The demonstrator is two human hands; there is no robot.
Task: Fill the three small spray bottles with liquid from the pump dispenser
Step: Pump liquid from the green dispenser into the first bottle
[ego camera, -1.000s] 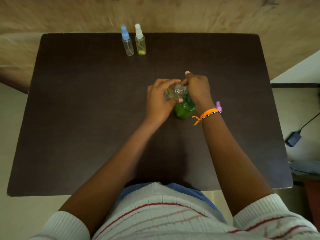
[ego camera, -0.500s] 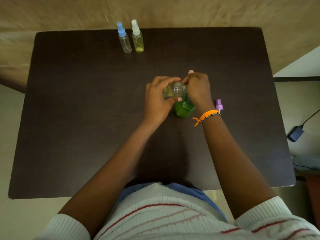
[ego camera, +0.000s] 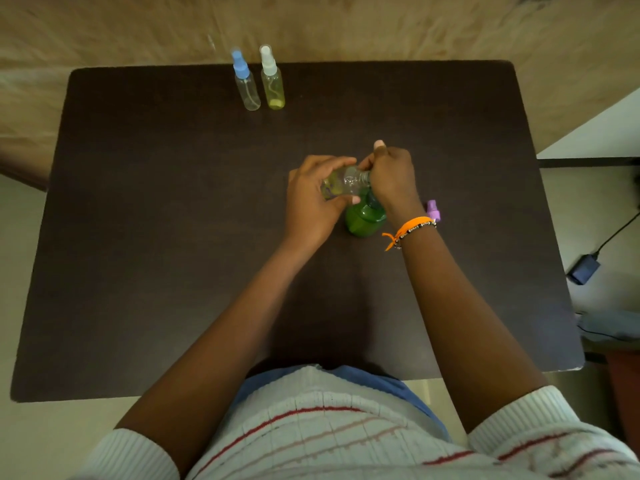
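While my left hand holds the open bottle tilted at the green dispenser mid-desk, my right hand's grip curls over its pump; two capped bottles stand far back.

Dark brown worktop fills the view, with a pale wood-grain wall behind it. An orange bracelet with a beaded band beside it. Off to the right — a small dark adapter on the light floor, its black cable running up and away.
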